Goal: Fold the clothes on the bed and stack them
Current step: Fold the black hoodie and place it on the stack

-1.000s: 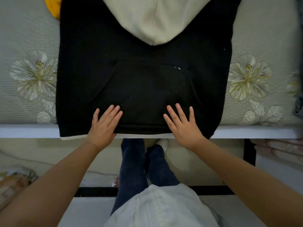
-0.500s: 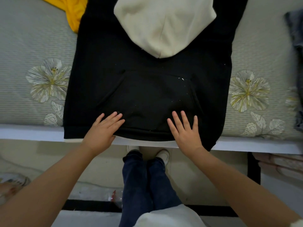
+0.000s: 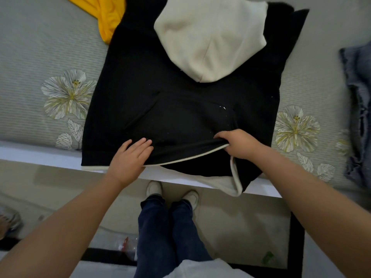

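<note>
A black hoodie (image 3: 180, 109) with a cream hood (image 3: 208, 39) lies spread on the bed, sleeves folded in, its hem at the near edge. My right hand (image 3: 239, 144) grips the hem on the right and has lifted it, showing the cream lining. My left hand (image 3: 130, 159) rests on the hem to the left with its fingers straight on the black cloth. A yellow garment (image 3: 109, 17) lies at the far left, partly under the hoodie. A blue denim garment (image 3: 359, 109) lies at the right edge.
The bed has a grey-green cover with flower prints (image 3: 66, 93) and a white front rail (image 3: 40, 155). My legs and white shoes (image 3: 153, 187) stand on the floor below. A plastic bottle (image 3: 124, 244) lies on the floor.
My right hand has curled round the hoodie's hem and lifted it, baring the cream lining. My left hand stays flat on the hem. The view has shifted up the bed.
</note>
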